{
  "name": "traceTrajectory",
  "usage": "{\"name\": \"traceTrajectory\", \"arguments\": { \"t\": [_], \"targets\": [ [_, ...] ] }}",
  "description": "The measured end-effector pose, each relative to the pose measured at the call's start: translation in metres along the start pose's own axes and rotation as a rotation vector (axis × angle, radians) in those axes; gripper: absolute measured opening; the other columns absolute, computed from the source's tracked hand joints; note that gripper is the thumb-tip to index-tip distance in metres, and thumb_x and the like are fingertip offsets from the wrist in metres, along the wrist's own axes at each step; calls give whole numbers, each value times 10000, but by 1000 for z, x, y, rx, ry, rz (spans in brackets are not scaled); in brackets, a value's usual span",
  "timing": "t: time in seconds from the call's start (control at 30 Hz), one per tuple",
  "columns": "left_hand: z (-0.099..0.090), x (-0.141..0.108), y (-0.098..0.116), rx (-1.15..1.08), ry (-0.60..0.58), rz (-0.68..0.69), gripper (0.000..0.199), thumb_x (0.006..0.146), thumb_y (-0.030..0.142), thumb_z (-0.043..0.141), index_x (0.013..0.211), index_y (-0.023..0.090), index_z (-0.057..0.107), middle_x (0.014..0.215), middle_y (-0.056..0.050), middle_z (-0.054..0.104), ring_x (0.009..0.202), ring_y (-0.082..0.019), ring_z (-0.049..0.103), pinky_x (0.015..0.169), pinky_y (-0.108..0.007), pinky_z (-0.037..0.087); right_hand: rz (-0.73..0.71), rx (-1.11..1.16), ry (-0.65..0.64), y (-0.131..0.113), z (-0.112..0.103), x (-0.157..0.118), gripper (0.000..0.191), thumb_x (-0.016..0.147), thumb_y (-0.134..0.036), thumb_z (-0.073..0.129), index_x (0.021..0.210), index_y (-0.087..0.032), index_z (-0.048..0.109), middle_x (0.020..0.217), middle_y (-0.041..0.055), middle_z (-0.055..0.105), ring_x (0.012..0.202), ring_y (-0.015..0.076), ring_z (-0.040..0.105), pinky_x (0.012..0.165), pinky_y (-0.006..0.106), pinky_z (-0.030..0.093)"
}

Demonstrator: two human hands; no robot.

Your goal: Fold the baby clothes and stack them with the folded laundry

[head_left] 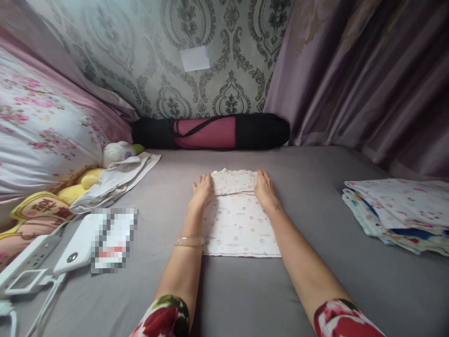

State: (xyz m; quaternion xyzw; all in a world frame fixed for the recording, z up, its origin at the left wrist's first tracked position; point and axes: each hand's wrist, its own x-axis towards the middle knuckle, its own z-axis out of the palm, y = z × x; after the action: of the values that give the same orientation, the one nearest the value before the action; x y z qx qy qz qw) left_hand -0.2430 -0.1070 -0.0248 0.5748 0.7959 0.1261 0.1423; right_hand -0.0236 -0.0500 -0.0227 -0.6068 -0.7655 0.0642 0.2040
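Observation:
A white garment (242,224) with a small pastel print lies flat on the grey bed sheet, directly in front of me. Its far end is folded over toward me as a flap, and the top edge looks slightly gathered. My left hand (202,188) is closed on the left side of this flap, fingers pointing away from me. On the opposite side my right hand (265,187) grips the flap's right edge. The thumbs and the fabric under the fingers are partly hidden.
Folded printed clothes (396,210) are stacked at the right. A black and pink long bag (217,132) lies along the wall. At left are a power strip (31,257), a white power bank (80,243) with cables, a beige cloth (112,182) and plush toys (45,210).

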Motion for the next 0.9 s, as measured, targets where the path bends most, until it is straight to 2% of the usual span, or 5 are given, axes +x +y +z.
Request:
{"name": "traceTrajectory", "arguments": {
  "t": [0.1,0.27,0.4,0.53,0.9],
  "targets": [
    [-3,-3,13,19,81,58,524,975,249,231,1480,132,313,1574,-118,291,1477,-289,175,1175,-565,165,-115,-34,22,-9,3,-1,511,913,-65,284,1394,-11,446,1482,203,416,1395,278,335,1130,402,268],
    [8,-7,39,113,157,212,517,998,296,225,1484,150,327,1558,-94,335,1474,-246,197,1200,-471,160,-282,-25,-77,-31,8,-10,531,1000,-304,263,1488,-120,358,1586,98,264,1477,257,137,1187,494,58],
    [23,-8,45,177,115,245,572,1002,357,206,1502,95,300,1575,-113,287,1481,-274,158,1210,-452,129,-329,-34,-152,-38,15,-17,534,996,-303,242,1508,-184,337,1598,55,235,1481,237,126,1188,485,44],
    [33,-7,42,207,34,217,589,999,426,191,1514,159,296,1590,-90,254,1483,-289,141,1200,-494,124,-318,-68,-252,-36,22,-18,537,984,-281,246,1507,-207,343,1585,36,274,1470,230,176,1185,480,74],
    [29,-6,40,151,21,195,591,989,437,221,1505,161,305,1586,-110,262,1479,-283,166,1194,-493,135,-308,-66,-256,-35,24,-16,531,989,-288,254,1504,-196,346,1578,50,291,1465,221,197,1185,462,89]
  ]
}}
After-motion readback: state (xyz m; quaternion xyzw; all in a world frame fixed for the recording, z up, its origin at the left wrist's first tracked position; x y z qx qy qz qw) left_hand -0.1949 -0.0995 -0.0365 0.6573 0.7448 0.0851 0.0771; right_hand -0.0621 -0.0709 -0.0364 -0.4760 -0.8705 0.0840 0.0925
